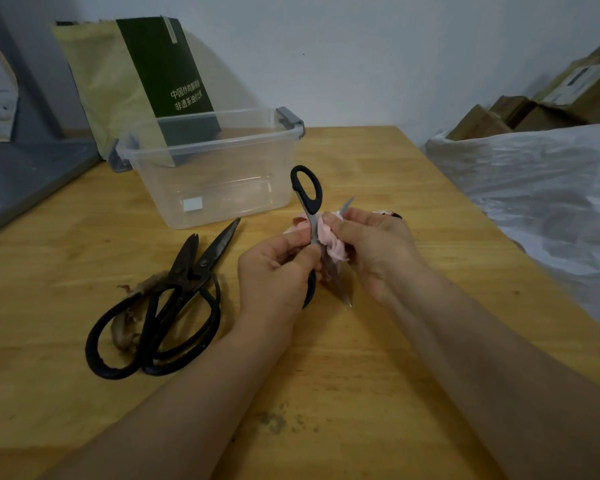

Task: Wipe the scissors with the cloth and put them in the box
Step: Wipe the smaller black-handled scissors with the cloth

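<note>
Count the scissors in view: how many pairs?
3. The left hand grips a black-handled pair; the right hand presses pink cloth on it. One dark pair and another dark pair lie overlapping on the table, further left.

Black-handled scissors [312, 221] spread open, one loop above the grip. Pink cloth [334, 241] bunches around a blade. Clear box [239, 188] stands beyond.

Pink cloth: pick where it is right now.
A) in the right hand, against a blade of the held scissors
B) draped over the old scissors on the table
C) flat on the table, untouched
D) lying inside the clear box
A: the right hand pinches the pink cloth against a blade of the scissors, which the left hand holds.
</note>
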Available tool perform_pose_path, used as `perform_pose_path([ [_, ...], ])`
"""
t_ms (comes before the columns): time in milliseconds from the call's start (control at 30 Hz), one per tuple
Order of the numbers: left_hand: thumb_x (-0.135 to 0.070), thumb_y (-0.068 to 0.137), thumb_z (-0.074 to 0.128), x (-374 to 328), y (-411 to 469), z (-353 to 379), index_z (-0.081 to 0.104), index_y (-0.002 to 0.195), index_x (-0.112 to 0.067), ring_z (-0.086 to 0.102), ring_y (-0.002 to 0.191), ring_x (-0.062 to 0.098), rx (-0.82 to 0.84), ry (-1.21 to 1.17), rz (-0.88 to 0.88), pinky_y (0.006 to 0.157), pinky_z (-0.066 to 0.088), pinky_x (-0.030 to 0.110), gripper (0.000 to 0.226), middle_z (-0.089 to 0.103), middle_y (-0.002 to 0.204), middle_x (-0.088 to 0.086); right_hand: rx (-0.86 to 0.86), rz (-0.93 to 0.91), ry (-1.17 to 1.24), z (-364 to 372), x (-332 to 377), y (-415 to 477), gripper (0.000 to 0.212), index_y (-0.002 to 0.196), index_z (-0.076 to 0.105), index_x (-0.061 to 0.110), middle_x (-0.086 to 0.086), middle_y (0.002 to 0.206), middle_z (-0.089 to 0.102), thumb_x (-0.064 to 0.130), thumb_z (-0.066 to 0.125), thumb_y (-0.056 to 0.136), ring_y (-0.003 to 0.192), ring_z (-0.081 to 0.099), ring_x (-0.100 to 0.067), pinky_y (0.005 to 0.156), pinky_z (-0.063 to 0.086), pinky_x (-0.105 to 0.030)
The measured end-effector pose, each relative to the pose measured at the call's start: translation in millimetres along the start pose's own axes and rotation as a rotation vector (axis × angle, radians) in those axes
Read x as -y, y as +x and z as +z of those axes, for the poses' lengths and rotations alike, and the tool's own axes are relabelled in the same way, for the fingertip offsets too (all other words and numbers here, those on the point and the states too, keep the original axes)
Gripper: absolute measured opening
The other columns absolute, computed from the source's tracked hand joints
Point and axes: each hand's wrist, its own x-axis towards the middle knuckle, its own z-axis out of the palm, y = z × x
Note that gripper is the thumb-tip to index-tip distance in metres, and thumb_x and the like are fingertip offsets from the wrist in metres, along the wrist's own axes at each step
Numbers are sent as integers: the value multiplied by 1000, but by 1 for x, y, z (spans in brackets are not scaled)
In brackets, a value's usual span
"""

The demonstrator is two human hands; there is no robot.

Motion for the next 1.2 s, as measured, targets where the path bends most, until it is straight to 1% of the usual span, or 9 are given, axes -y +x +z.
perform_pose_path([
  [67, 7, 83, 62, -1, 0, 1, 69, 92, -9, 65, 65, 14, -4, -18, -15, 56, 54, 19, 20, 72, 87, 9, -2, 13, -8, -1, 0, 1, 41, 122, 58, -5, -20, 108, 67, 10, 67, 85, 86, 67, -23, 71, 58, -30],
  [133, 7, 83, 61, -1, 1, 0, 70, 88, -11, 66, 65, 16, -15, -23, -15, 58, 56, 24, 20, 72, 76, 5, 118, 70, -8, -3, 2, -3, 28, 108, 64, -4, -18, 93, 69, 11, 66, 85, 77, 65, -23, 62, 57, -31],
  [300, 5, 82, 62, -3, 2, -4, 72, 87, -9, 68, 82, 26, -50, -35, -2, 72, 59, 37, 18, 72, 92, 14, 281, 87, -98, -6, 4, -10, 12, 90, 67, -1, -23, 86, 61, 9, 65, 85, 76, 53, -30, 58, 58, -28],
  [467, 6, 80, 64, -7, 6, -10, 70, 75, -14, 68, 67, 12, -119, -104, -33, 58, 56, 21, 22, 72, 66, -2, 320, 33, -326, -10, 3, -9, 10, 82, 70, 0, -10, 69, 70, 8, 72, 76, 62, 65, -17, 57, 56, -26],
  [600, 3, 80, 66, -9, 5, -8, 71, 76, -15, 68, 70, 11, -125, -133, -80, 57, 55, 20, 19, 72, 73, 1, 275, 14, -305, -14, 5, -6, 16, 85, 71, -2, -16, 82, 72, 11, 73, 75, 76, 67, -23, 73, 57, -34],
  [700, 0, 81, 66, -10, 3, -6, 72, 76, -19, 69, 72, 8, -82, -100, -103, 64, 57, 21, 20, 73, 74, -3, 265, -20, -234, -13, 4, -8, 18, 89, 70, -2, -18, 87, 71, 13, 69, 80, 76, 68, -24, 74, 58, -35],
  [800, 0, 82, 64, -11, 3, -6, 71, 78, -17, 69, 68, 7, -84, -97, -138, 59, 56, 19, 19, 73, 71, -3, 296, -58, -331, -11, 3, -7, 14, 86, 70, -2, -17, 80, 70, 11, 69, 81, 73, 66, -24, 78, 56, -40],
  [1033, 4, 82, 64, -20, 6, -9, 68, 78, -10, 61, 46, 3, -188, -148, -147, 44, 47, 13, 16, 66, 51, -5, 458, -72, -621, -11, 10, -10, 4, 79, 71, 8, -10, 74, 70, 9, 69, 83, 68, 65, -18, 70, 53, -31],
  [1200, 3, 84, 62, -21, 4, -6, 66, 78, -7, 58, 42, 8, -191, -183, -150, 43, 49, 16, 12, 63, 48, 1, 471, -16, -684, -19, 19, -9, 11, 84, 71, -1, -18, 84, 72, 10, 70, 81, 73, 67, -24, 77, 54, -37],
])
